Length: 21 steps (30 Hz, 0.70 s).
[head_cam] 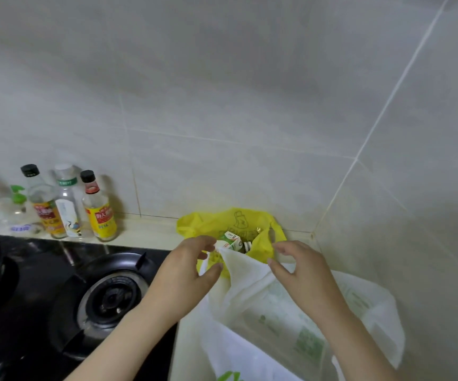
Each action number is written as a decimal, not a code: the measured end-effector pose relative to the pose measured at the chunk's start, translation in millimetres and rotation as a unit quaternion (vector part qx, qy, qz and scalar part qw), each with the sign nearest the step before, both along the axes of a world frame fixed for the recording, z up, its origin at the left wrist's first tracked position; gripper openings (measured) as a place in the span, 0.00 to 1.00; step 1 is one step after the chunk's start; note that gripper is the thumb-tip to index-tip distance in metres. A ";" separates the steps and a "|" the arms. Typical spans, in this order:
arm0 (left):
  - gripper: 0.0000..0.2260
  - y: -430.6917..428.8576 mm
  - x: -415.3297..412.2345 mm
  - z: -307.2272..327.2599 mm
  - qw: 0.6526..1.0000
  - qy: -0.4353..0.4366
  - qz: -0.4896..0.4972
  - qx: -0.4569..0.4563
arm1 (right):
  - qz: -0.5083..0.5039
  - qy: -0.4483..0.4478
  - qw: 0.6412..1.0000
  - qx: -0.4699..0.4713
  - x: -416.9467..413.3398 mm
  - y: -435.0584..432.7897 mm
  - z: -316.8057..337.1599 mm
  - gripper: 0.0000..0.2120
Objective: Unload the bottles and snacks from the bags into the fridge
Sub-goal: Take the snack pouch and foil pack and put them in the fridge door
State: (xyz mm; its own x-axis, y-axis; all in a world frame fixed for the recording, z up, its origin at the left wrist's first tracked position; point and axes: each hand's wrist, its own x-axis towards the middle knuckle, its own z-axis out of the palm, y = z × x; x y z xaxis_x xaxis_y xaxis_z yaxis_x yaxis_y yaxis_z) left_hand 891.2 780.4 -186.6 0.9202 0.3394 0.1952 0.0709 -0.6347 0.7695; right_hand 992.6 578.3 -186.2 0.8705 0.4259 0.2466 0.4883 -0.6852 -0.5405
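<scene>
Left fingers [208, 241]: curved, with a wide gap to the thumb; the white bag's peak rises into that gap, and no pinch shows.
Right fingers [280, 247]: loosely curled, with the thumb tip at the white bag's fold; they hold nothing that can be seen.
Left hand [186, 266]: palm turned right, poised over the bag mouths, with the forearm coming in from the near left across the stove edge.
Right hand [303, 273]: palm turned left, facing the other hand, with the forearm coming in from the near right.
White bag [263, 301]: nearest, slumped on the counter, its contents unclear.
Yellow bag [222, 221]: just beyond the white bag against the wall, mouth open, with a green-and-white carton [232, 239] and a small bottle [247, 246] inside.
Progress: apparently early. Both bags look loaded, nothing is in hand, and the fridge is out of view.
Far left: sauce bottles [100, 210] stand behind the gas burner [112, 298].
</scene>
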 end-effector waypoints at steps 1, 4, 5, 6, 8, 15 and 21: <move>0.17 -0.3 7.3 -2.5 1.000 0.003 0.005 -0.001 | 0.004 0.002 1.000 -0.004 10.8 2.2 -3.3 0.14; 0.15 -0.7 33.7 -12.9 1.000 0.005 0.013 0.022 | 0.024 0.023 0.999 -0.012 41.4 9.8 -15.9 0.14; 0.14 -0.5 43.1 -17.5 0.999 0.009 0.015 0.036 | 0.031 0.031 0.999 -0.016 50.9 12.2 -21.1 0.14; 0.14 0.1 52.4 -22.4 0.999 0.017 0.016 0.048 | 0.038 0.036 0.998 -0.023 59.9 14.7 -26.5 0.14; 0.15 1.9 71.0 -33.3 0.997 0.043 0.020 0.068 | 0.050 0.041 0.997 -0.047 77.5 20.3 -36.9 0.14; 0.14 5.2 117.9 -74.8 0.990 0.110 0.005 0.091 | 0.090 0.047 0.990 -0.094 130.3 46.4 -72.0 0.16; 0.20 10.5 130.1 -108.7 0.984 0.142 -0.010 0.109 | 0.136 0.061 0.979 -0.142 150.6 59.4 -99.8 0.15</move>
